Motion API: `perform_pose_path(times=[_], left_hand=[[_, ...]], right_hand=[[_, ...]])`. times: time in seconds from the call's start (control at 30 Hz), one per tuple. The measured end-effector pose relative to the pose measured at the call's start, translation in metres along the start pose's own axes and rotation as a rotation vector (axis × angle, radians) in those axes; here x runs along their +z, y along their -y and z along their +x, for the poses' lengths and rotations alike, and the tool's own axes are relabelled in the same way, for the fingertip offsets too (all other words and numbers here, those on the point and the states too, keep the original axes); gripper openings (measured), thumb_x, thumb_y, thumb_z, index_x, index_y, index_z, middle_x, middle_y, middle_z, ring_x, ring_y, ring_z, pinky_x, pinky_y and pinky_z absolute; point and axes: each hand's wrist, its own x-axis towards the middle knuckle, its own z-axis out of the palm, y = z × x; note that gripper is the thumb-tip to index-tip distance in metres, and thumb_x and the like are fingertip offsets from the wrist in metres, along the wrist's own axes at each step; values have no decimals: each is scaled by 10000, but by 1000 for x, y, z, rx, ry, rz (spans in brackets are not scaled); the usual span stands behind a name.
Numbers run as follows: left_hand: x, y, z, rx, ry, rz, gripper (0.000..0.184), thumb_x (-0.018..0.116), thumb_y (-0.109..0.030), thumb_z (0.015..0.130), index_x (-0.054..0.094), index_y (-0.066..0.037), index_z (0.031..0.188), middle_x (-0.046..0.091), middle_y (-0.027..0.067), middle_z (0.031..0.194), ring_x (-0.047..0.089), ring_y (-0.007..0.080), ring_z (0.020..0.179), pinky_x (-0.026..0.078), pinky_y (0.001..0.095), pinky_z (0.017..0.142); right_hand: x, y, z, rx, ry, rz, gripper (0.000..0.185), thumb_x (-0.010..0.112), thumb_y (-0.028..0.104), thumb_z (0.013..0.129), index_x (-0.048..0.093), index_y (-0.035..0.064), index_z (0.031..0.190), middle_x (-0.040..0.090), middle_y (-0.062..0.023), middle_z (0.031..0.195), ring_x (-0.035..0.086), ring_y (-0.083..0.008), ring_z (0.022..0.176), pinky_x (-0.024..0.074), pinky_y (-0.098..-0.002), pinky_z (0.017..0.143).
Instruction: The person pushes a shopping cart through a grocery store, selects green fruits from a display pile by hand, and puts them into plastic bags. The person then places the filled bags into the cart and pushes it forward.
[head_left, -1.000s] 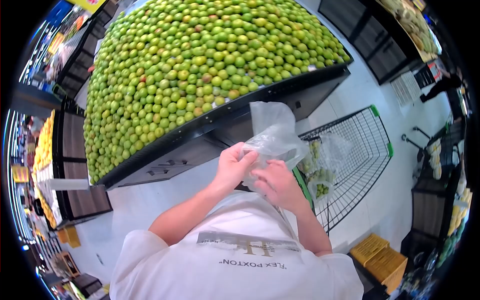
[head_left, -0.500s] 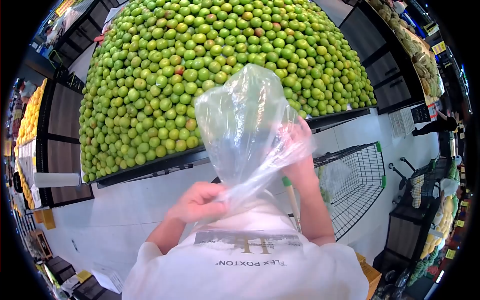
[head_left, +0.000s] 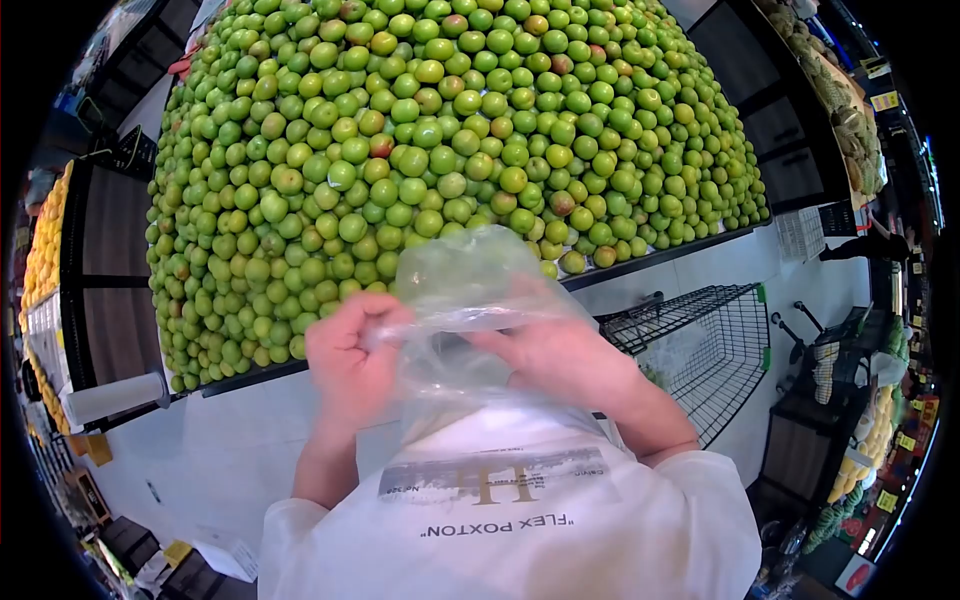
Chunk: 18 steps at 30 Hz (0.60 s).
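A clear plastic bag [head_left: 465, 275] is held in front of the white shirt, its mouth spread between both hands. My left hand [head_left: 352, 350] pinches the bag's left edge with curled fingers. From the right, my right hand [head_left: 560, 355] grips the other side, its thumb at the opening and its other fingers partly behind the film. No fruit shows inside the bag. Just beyond the bag rises a large heap of round green fruit [head_left: 340, 200], a few of them reddish.
A wire shopping cart [head_left: 715, 350] stands at the right. A roll of bags [head_left: 115, 398] sticks out at the left, near yellow fruit [head_left: 45, 250]. Another person [head_left: 875, 247] in dark clothes is at the far right. Brown produce [head_left: 840, 120] lines a shelf at upper right.
The bag has gone from hanging stretched diagonally to being spread open between the hands. My left hand has risen, my right hand has come lower and inward, and the fruit heap appears closer.
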Motion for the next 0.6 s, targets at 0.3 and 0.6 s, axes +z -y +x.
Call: perform_pose_path(times=[0.3,0.6], left_hand=[[21,-45,22,9,-85,593,316,783,-33,787,652,7,1072,594,74,892,595,177,793,480,291,691],[73,-28,50,315,445,836,587,839,-93,652,641,-46,1202,593,154,1289,529,342,1286,412,471,1086]], right_hand=[[-29,-39,9,-69,-53,-166,742,767,59,657,557,97,1368,559,-153,1396,494,-387,1334,407,-484,1115],[-19,-68,27,-73,-54,-100,496,665,84,785,594,33,1273,623,-157,1181,625,-351,1134,527,-450,940]])
